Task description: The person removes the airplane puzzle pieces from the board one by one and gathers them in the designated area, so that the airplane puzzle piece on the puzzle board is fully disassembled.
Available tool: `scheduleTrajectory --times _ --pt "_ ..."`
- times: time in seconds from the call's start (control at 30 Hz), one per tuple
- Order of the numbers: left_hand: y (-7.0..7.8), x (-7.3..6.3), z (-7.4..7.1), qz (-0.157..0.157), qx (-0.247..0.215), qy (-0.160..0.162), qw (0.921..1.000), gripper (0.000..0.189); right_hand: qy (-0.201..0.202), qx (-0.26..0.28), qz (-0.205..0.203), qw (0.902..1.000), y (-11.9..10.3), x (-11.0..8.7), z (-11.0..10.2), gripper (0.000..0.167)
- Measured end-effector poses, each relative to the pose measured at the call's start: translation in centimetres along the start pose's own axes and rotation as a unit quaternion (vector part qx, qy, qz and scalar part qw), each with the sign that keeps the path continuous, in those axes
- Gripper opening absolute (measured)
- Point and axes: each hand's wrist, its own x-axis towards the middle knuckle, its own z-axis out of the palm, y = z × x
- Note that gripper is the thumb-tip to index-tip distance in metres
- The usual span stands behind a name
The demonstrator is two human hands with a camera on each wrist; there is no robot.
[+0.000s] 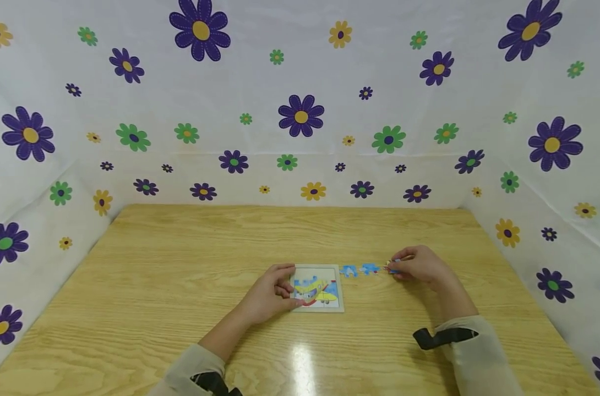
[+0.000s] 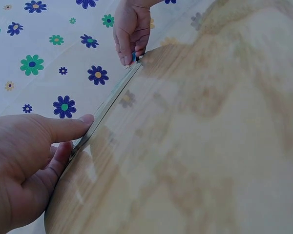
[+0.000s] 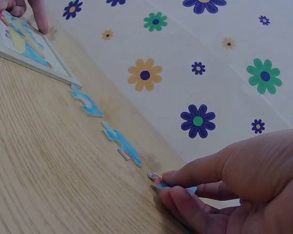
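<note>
A square jigsaw puzzle tray (image 1: 342, 306) with a pale frame lies on the table, showing a yellow airplane picture with blank white areas near its top. My left hand (image 1: 270, 294) grips the tray's left side, thumb near the lower edge and fingers at the upper corner. To the right of the tray, my right hand (image 1: 424, 267) pinches a blue and red puzzle piece (image 3: 158, 181) between thumb and fingers, low over the table; the fingers cover much of it. Two loose blue pieces, one nearer the tray (image 3: 88, 103) and another (image 3: 121, 142), lie in a row between tray and hand.
The wooden table (image 1: 181, 247) has light grain and a glare spot near its front. White flower-printed cloth (image 1: 250, 82) stands behind the table and along both sides. Black straps (image 1: 446, 336) circle the sleeves.
</note>
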Motion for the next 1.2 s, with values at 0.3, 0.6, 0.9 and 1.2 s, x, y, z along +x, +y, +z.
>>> scheduleTrajectory --times 0.3,0.6,0.9,1.2 --pt "-0.2 0.0 0.0 -0.010 -0.026 0.000 0.9996 0.075 0.049 -0.052 0.010 0.9974 -0.1 -0.1 0.4 0.032" --pt "0.0 0.0 0.2 -0.008 -0.022 -0.002 0.9997 0.074 0.044 -0.037 0.008 0.9983 0.0 0.0 0.2 0.038" --pt "0.4 0.3 0.4 -0.005 -0.025 0.000 0.9997 0.075 0.018 0.000 -0.023 0.9996 -1.1 0.1 0.4 0.045" --pt "0.0 0.2 0.1 -0.013 -0.022 0.006 0.9996 0.075 -0.021 -0.006 -0.026 0.9994 -2.6 1.1 4.2 0.038"
